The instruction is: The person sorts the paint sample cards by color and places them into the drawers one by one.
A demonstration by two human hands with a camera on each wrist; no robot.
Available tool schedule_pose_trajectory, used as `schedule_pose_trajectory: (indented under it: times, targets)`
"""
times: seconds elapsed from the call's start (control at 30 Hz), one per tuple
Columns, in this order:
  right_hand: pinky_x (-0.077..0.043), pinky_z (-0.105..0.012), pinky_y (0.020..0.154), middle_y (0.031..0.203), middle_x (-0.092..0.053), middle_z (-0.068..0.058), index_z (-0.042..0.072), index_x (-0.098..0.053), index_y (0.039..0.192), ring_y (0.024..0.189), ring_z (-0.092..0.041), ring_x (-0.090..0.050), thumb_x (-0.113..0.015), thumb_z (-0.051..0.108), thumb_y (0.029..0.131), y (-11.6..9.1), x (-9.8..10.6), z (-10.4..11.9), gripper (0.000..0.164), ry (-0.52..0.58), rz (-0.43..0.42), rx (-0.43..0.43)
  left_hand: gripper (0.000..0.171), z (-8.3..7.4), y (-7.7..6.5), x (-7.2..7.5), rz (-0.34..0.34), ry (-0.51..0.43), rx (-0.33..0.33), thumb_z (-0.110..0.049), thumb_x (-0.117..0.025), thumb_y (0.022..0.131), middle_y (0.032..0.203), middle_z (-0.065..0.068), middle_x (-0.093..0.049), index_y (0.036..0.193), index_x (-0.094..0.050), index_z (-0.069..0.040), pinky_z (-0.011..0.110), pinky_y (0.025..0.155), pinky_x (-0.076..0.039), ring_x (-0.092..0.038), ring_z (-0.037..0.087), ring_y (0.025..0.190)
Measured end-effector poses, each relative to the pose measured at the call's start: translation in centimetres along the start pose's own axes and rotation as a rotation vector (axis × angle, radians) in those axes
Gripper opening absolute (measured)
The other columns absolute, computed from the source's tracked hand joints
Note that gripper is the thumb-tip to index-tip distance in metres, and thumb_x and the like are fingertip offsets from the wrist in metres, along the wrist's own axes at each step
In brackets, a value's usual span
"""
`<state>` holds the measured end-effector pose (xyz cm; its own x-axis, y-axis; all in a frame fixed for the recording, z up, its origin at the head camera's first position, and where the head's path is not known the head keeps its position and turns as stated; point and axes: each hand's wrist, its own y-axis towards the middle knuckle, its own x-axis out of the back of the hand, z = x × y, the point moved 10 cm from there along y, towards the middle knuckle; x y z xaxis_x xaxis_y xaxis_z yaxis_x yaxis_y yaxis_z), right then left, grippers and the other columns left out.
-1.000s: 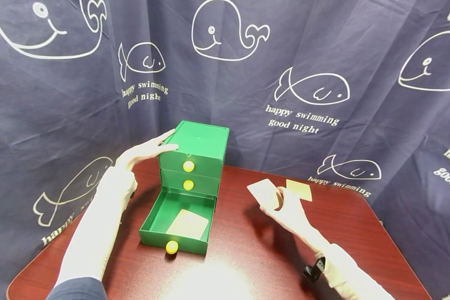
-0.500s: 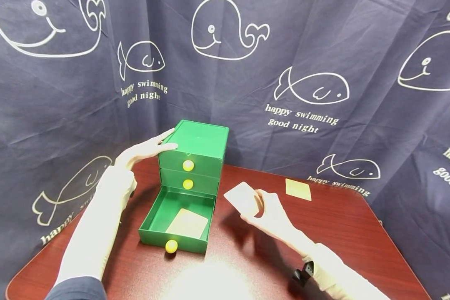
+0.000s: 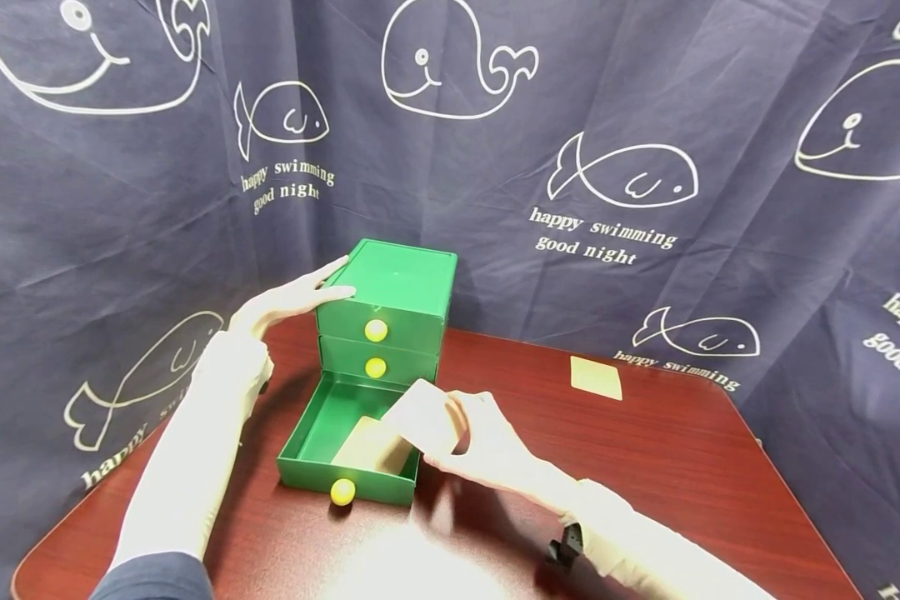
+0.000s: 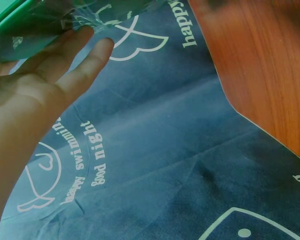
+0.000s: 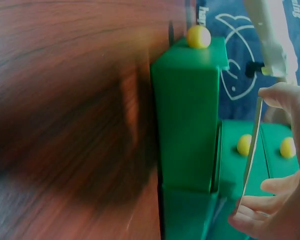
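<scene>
In the head view a green cabinet [image 3: 397, 283] with yellow round knobs stands on the table, its bottom drawer [image 3: 307, 473] pulled out and the two upper drawers closed. My left hand [image 3: 288, 302] rests on the cabinet's upper left edge, thumb on top, fingers straight along the side. The left wrist view shows that hand [image 4: 37, 95] against the green wall. My right hand [image 3: 487, 437] pinches a thin, pale square board [image 3: 418, 415] by its edges, tilted over the drawer's right side. Another pale square board [image 3: 356, 443] lies inside the drawer, partly overlapped by the held one.
A yellowish square board [image 3: 596, 377] lies at the back right of the reddish-brown wooden table [image 3: 645, 467]. A dark blue curtain [image 3: 480, 183] with white whale and fish drawings hangs behind. Bright glare covers the table's front middle.
My right hand has moved left with the square board, from beside the yellowish board to over the drawer's right edge. My left hand has stayed on the cabinet.
</scene>
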<state>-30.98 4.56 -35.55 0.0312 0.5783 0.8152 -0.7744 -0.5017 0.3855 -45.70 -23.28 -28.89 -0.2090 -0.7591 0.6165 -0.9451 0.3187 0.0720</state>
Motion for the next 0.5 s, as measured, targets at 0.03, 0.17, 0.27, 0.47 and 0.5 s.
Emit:
schedule_pose_trajectory:
  times: [0.03, 0.17, 0.27, 0.47, 0.5]
  targets:
    - [-0.047, -0.032, 0.089, 0.117, -0.059, 0.005, 0.019, -0.055, 0.129, 0.107, -0.012, -0.046, -0.082, 0.046, 0.067, 0.1, -0.4, 0.3, 0.074, 0.005, 0.013, -0.005, 0.083, 0.0, 0.0, 0.0, -0.003, 0.0, 0.001, -0.052, -0.058, 0.092, 0.163, -0.006, -0.01, 0.156, -0.01, -0.027, 0.046, 0.123, -0.01, -0.009, 0.015, 0.149]
    - [-0.049, -0.029, 0.086, 0.119, -0.057, 0.005, 0.021, -0.053, 0.131, 0.107, -0.01, -0.044, -0.082, 0.048, 0.067, 0.8, -2.1, 1.4, 0.075, 0.016, 0.067, -0.018, 0.083, 0.2, 0.0, 0.0, 0.0, -0.021, 0.01, -0.052, -0.058, 0.092, 0.163, -0.006, -0.01, 0.156, -0.01, -0.029, 0.046, 0.123, -0.011, -0.01, 0.015, 0.148]
    - [-0.049, -0.027, 0.083, 0.118, -0.056, 0.005, 0.021, -0.052, 0.131, 0.106, -0.01, -0.044, -0.082, 0.048, 0.067, 1.2, -3.1, 2.2, 0.076, 0.022, 0.092, -0.004, 0.082, 0.1, 0.0, 0.0, 0.005, -0.031, 0.004, -0.051, -0.058, 0.093, 0.163, -0.005, -0.01, 0.156, -0.01, -0.029, 0.046, 0.123, -0.012, -0.011, 0.016, 0.148]
    - [-0.051, -0.031, 0.088, 0.126, -0.053, 0.0, 0.017, -0.048, 0.135, 0.113, -0.014, -0.045, -0.082, 0.048, 0.069, 2.1, -4.7, 3.2, 0.08, 0.027, 0.122, 0.021, 0.083, 0.0, -0.1, 0.3, -0.013, 0.024, -0.004, -0.053, -0.057, 0.092, 0.163, -0.008, -0.011, 0.156, -0.01, -0.028, 0.046, 0.123, -0.01, -0.008, 0.015, 0.149]
    - [-0.051, -0.032, 0.092, 0.129, -0.053, -0.001, 0.016, -0.048, 0.136, 0.116, -0.016, -0.046, -0.081, 0.048, 0.069, 2.2, -4.9, 3.3, 0.08, 0.024, 0.123, 0.03, 0.083, 0.0, -0.1, 0.4, -0.014, 0.028, -0.002, -0.053, -0.057, 0.092, 0.163, -0.008, -0.011, 0.156, -0.01, -0.028, 0.046, 0.123, -0.01, -0.007, 0.014, 0.149]
